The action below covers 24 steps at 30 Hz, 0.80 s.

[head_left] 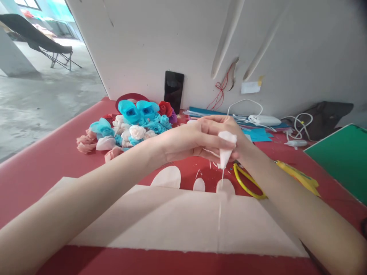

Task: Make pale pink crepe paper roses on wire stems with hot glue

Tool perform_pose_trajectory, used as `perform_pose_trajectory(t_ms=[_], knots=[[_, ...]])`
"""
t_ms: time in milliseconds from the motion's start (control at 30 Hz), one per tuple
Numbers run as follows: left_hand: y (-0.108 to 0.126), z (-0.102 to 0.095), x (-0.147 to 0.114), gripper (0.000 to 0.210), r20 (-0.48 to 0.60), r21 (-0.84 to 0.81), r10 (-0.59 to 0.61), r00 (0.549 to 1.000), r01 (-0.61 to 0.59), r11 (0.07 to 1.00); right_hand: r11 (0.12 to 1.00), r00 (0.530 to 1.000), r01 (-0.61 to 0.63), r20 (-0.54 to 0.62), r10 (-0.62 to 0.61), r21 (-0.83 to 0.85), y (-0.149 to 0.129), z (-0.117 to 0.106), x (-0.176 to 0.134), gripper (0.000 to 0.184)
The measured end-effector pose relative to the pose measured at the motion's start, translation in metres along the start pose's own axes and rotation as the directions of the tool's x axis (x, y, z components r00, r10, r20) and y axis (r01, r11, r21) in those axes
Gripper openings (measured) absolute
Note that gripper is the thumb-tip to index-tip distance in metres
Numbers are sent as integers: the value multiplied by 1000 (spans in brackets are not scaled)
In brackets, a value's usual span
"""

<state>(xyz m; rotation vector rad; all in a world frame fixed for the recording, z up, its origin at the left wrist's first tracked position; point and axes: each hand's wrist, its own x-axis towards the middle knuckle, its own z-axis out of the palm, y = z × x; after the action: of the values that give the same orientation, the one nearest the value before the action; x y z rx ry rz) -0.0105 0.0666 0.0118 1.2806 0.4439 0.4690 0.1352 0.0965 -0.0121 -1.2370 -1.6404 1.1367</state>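
Note:
A small pale-pink paper flower bud (226, 154), rolled to a point on a thin white stem (223, 176), hangs with the stem downward. The fingers of my left hand (190, 139) are closed on the bud from the left. My right hand (233, 130) curls around from the right, against the bud and the left fingers; part of its grip is hidden behind them. Below lies a wide pale-pink crepe paper sheet (172, 221). Cut paper petals, among them a large rounded petal (169, 177) and a small petal (199, 185), lie along its far edge.
Blue, pink, white and red paper flowers (137, 132) are heaped at the back left. A phone (173, 89) leans on the wall. Yellow-handled scissors (249, 181), a yellow tool (298, 176), white cables (304, 124) and a green board (341, 160) lie to the right.

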Motion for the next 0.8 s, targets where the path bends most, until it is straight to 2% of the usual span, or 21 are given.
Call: perform_pose_trajectory(t_ms=[133,300,400,500,667,800], knots=[[-5,-1,1,6,45,102,-181,982,176,979,996,995,86,-62,-84,28,4,-12,15,26],[-4,-1,2,10,155,156,-298,942,274,949,994,983,113,-144,-113,-7,5,-30,25,28],[-2,0,0,11,238,195,-360,902,318,928,993,981,99,-161,-109,-68,8,-39,28,29],[-3,4,-2,24,339,243,-442,831,376,894,985,981,79,-162,-104,-151,11,-46,30,30],[-15,15,-6,45,495,364,-559,665,425,829,945,988,57,-120,-101,-323,17,-54,28,31],[-19,23,-10,44,560,345,-554,617,434,832,849,994,69,-31,-100,-525,21,-61,31,31]])
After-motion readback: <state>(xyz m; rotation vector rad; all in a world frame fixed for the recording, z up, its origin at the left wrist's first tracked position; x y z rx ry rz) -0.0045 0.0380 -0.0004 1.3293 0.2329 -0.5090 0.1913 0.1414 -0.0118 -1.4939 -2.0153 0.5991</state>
